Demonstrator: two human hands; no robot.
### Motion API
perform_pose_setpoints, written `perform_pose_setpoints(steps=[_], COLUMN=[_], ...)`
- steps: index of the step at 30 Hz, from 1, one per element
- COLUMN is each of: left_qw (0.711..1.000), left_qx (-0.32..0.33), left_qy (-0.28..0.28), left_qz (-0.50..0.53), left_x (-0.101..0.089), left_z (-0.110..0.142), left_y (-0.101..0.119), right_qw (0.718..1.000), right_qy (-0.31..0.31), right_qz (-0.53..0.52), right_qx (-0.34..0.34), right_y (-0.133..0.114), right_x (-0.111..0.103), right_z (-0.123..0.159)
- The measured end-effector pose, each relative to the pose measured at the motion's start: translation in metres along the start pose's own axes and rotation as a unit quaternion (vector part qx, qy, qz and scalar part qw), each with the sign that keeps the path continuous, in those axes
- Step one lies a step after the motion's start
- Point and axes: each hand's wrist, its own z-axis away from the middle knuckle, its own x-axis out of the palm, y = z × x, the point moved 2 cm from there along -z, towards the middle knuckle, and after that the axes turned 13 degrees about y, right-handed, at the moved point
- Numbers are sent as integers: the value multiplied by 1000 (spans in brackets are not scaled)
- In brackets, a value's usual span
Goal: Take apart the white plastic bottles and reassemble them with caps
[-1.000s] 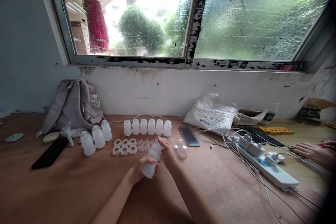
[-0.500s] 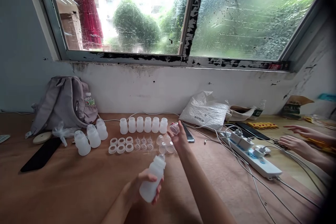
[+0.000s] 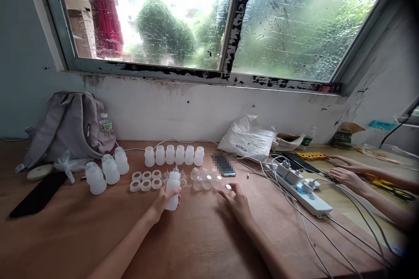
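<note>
My left hand (image 3: 167, 198) is wrapped round a frosted white baby bottle (image 3: 172, 189), held upright just in front of the rows of parts; a clear pointed tip shows at its top. My right hand (image 3: 237, 200) is low over the table, thumb and fingers bent round a small clear cap (image 3: 228, 186), of which mainly a white spot shows. Left of those fingers are several clear domed caps (image 3: 207, 184). Behind the held bottle lie clear teats (image 3: 183, 182), partly hidden. White rings (image 3: 145, 185) lie in two rows farther left.
Several open bottles (image 3: 170, 155) stand in a row behind; three capped ones (image 3: 110, 170) stand left. A phone (image 3: 224, 165), silver bag (image 3: 248, 137), power strip (image 3: 307, 196) and loose cables are right. A backpack (image 3: 73, 126) and black pouch (image 3: 39, 194) are left. Another person's hands (image 3: 348, 174) work far right.
My left hand has moved the bottle left and away from me, turning it upright. My right hand has come down from beside the phone to the table, right of the caps.
</note>
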Motion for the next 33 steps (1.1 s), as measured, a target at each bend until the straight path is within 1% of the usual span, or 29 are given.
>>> perform_pose_setpoints(steps=[4,6,9,10,12,14,15,16,18,20,21,22,24,26,28,29,30,31,33], left_qw=[997,994,992,991,988,986,984,980,971,970,974,980,993,997,990,980,962,935,865], left_qx=[63,85,101,106,112,118,128,145,192,213,205,184,109,23,-52,-92,-133,-177,-246], left_qy=[44,63,81,87,102,118,124,129,126,87,57,24,-32,-70,-110,-141,-177,-216,-294], left_qz=[-7,2,9,10,10,-1,-15,-33,-69,-84,-79,-68,-33,9,67,110,161,218,323], left_x=[11,12,9,8,4,1,0,0,2,7,11,14,19,21,21,21,22,23,24], left_z=[-11,-12,-9,-8,-7,-6,-5,-4,0,4,7,9,13,17,19,21,22,24,27], left_y=[-12,-15,-15,-14,-12,-10,-10,-9,-7,-6,-6,-7,-9,-12,-16,-19,-23,-26,-32], right_qw=[998,997,996,996,994,990,990,992,989,972,961,946,918,893,873,858,838,813,755], right_qy=[-17,-21,-29,-19,31,86,93,73,-15,-110,-149,-184,-245,-278,-291,-302,-320,-345,-407], right_qz=[59,71,80,85,89,59,25,-21,-117,-203,-235,-264,-295,-315,-343,-367,-396,-427,-479], right_qx=[-21,-25,-29,-37,-64,-91,-99,-100,-86,-41,-6,30,104,159,189,196,198,197,185], right_y=[6,8,10,9,3,-13,-25,-38,-69,-98,-111,-121,-135,-140,-141,-141,-140,-140,-139], right_x=[9,13,17,17,16,16,17,21,31,45,53,61,75,84,87,87,85,83,79], right_z=[1,1,1,1,1,2,4,7,14,22,26,29,34,37,38,38,39,39,38])
